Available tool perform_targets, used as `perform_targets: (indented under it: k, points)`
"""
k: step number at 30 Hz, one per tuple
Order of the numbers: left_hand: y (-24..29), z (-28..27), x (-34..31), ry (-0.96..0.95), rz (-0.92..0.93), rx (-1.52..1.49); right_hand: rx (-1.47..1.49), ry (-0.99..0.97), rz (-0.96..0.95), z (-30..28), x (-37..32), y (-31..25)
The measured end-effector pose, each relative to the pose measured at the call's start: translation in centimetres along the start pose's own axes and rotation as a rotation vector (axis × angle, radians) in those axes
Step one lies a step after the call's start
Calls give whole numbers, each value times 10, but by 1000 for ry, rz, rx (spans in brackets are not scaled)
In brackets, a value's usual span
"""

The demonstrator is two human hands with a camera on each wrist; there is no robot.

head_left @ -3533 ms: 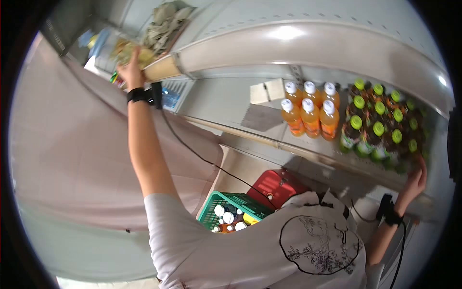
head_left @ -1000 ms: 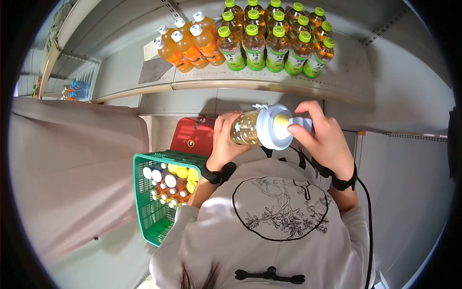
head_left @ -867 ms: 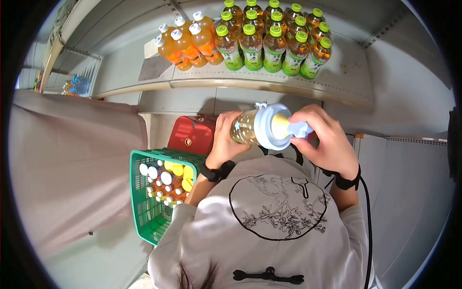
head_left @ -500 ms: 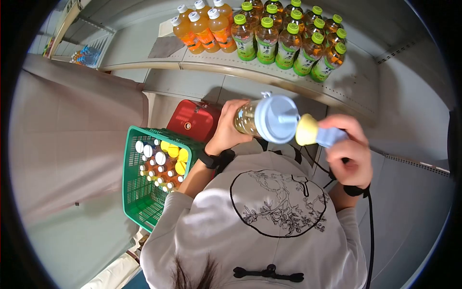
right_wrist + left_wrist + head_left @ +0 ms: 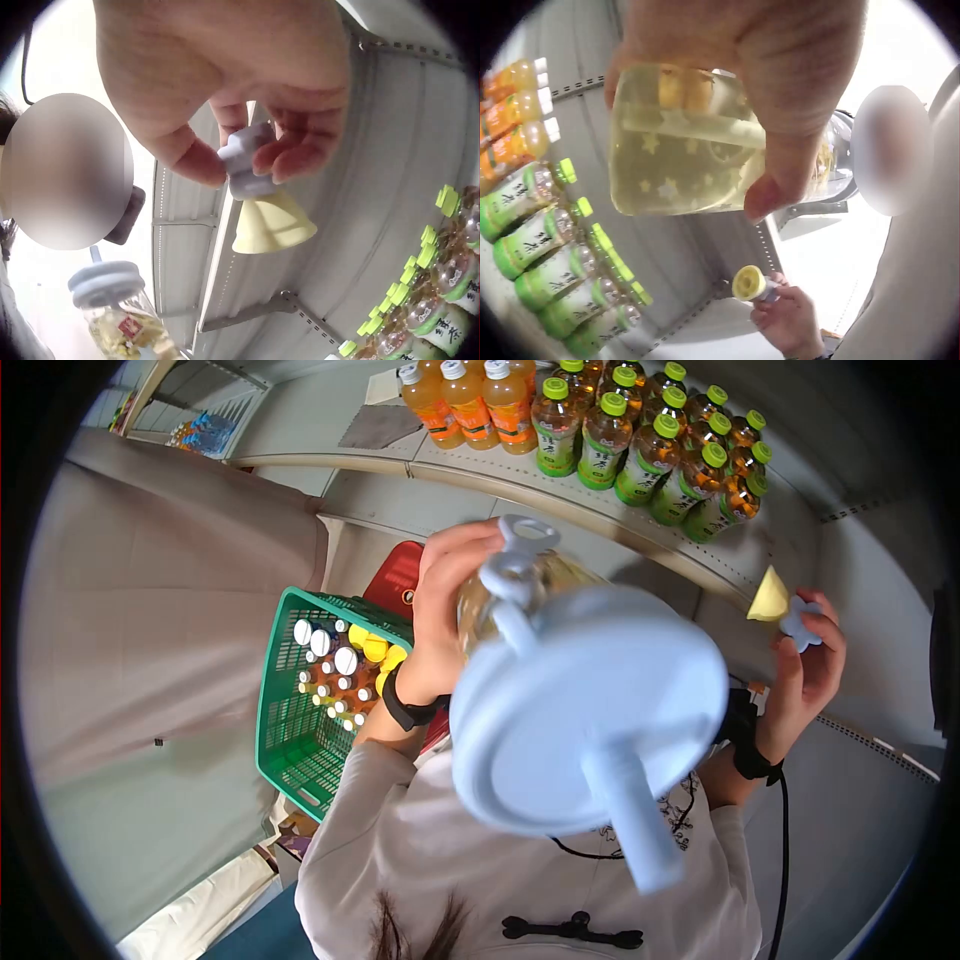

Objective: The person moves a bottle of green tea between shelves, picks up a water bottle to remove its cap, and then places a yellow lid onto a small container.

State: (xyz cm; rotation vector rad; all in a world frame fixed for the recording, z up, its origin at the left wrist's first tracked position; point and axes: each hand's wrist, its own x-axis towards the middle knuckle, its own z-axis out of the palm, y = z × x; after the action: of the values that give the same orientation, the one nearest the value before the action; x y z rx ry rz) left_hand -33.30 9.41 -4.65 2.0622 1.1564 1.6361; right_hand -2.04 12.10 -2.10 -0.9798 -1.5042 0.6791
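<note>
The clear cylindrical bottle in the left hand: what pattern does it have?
The clear bottle has pale stars, clearest in the left wrist view.

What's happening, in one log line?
left hand: holds clear starry bottle, round blue lid on | right hand: pinches yellow cone cap by blue knob

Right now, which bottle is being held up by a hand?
The star-patterned bottle with the wide blue lid, gripped by the left hand; the orange-drink bottles and lime-capped bottles stand on the shelf.

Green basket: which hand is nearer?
Left. In the head view, the left hand is just right of the green basket; the right hand is farther right, past the cup.
</note>
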Motion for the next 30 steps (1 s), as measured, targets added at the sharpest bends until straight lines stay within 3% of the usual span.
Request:
perform_targets:
  k: [1, 2, 9, 16, 19, 22, 30]
  points:
    - [8, -2, 12, -16, 56, -18, 5, -5, -2, 2, 1, -1]
    - [30, -6, 28, -72, -13, 25, -8, 23, -12, 3, 3, -2]
    - [11, 7, 24, 43, 189, -151, -42, 76, -1, 11, 3, -6]
    - [21, -6, 35, -63, 186, -103, -59, 80, -8, 17, -2, -8]
    - [6, -2, 31, -15, 271, -158, -76, 90, 5, 18, -4, -9]
    - [29, -10, 40, -54, 188, -146, -63, 90, 9, 20, -7, -9]
    - [8, 1, 24, 15, 265, -200, -79, 69, 10, 23, -13, -9]
